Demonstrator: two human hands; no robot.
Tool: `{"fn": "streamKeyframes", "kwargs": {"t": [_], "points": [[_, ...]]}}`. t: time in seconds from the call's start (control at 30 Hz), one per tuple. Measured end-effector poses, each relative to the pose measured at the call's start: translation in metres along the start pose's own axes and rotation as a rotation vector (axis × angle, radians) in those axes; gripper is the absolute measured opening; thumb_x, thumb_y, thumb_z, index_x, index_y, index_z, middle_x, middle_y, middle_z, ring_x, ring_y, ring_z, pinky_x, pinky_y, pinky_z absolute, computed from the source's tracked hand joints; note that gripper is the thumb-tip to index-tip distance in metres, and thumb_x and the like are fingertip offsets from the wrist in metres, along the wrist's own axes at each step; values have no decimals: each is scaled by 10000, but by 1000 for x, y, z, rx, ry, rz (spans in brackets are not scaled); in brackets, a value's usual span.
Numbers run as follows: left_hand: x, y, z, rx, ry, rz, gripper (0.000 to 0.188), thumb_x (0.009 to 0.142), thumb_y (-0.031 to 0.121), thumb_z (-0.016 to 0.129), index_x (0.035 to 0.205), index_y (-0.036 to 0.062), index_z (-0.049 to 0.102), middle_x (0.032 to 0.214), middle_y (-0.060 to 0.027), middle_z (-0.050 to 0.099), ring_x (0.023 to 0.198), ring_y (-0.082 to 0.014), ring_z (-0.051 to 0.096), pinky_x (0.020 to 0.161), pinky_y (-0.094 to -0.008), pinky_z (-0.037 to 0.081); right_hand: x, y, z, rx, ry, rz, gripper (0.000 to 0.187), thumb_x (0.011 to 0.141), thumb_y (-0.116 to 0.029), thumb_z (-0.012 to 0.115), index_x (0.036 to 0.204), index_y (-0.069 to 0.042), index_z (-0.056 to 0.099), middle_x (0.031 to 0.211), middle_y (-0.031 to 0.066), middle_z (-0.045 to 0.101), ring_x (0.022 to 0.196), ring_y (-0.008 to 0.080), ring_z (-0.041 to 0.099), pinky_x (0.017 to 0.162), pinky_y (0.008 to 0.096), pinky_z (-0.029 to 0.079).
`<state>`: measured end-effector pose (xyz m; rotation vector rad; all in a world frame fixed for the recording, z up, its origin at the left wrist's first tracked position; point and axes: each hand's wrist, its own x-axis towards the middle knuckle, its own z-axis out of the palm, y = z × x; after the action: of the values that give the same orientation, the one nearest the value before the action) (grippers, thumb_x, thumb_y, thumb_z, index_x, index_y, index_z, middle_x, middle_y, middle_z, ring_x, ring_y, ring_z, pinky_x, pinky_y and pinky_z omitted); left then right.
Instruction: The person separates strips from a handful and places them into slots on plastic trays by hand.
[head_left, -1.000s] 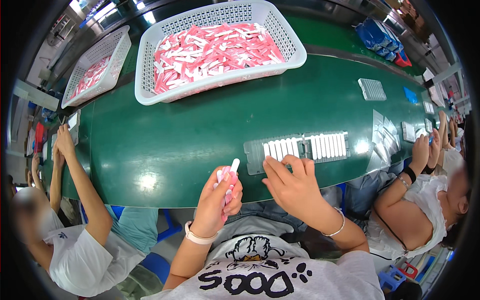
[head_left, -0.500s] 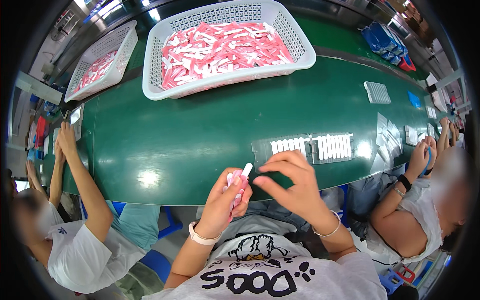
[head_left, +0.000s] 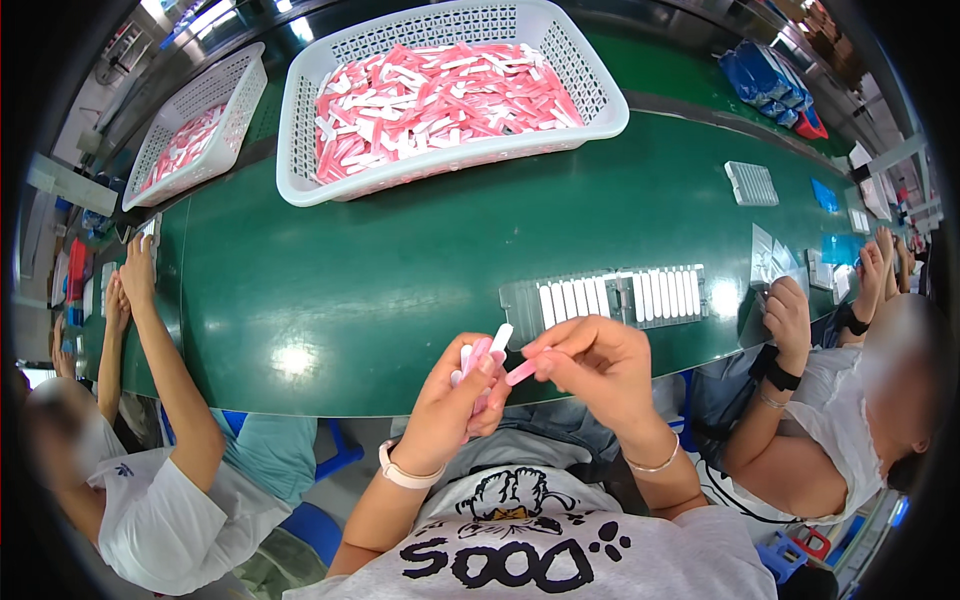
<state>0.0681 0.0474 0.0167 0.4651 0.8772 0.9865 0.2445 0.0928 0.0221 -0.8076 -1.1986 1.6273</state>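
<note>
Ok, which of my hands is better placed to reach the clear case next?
Probably your right hand: it is nearer the clear case, though it pinches a pink strip. Your left hand sits farther away, gripping a bunch of strips.

Wide fisheye view from head height, looking down and forward over the wearer's shirt front (head_left: pixel 530 545) to the hands (head_left: pixel 604 372), close by near the centre; the green counter (head_left: pixel 340 270) spreads beyond, bowing toward the dark rim.
</note>
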Motion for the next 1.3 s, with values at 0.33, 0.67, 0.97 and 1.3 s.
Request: {"fn": "streamKeyframes", "kwargs": {"t": [0.33,0.67,0.97,1.3], "points": [[4,6,-18,-144,56,6,160,1018,250,410,1055,109,475,654,-21,415,423,-58,270,378,-218,197,46,-1,-27,-559,79,182,195,802,-39,723,984,-35,652,784,51,676,716,115,607,594,244,473],[4,4,-21,-161,4,12,200,1001,263,397,1065,87,468,645,-48,424,417,-73,291,375,-227,204,44,-1,-7,-982,12,-278,172,727,-134,790,836,-55,683,834,78,587,759,226,544,678,338,459],[0,1,-17,-33,3,21,154,982,178,448,1099,78,431,708,-37,482,474,-54,341,416,-211,269,31,11,11,-513,-143,50,114,810,-94,736,888,-23,691,874,26,619,671,76,461,595,217,380],[1,0,-16,-65,121,93,157,981,150,446,1124,83,446,716,-50,485,461,-56,331,392,-207,239,28,9,2,-663,96,-154,103,850,-100,682,904,-18,712,781,51,643,657,101,512,586,250,416]]}}
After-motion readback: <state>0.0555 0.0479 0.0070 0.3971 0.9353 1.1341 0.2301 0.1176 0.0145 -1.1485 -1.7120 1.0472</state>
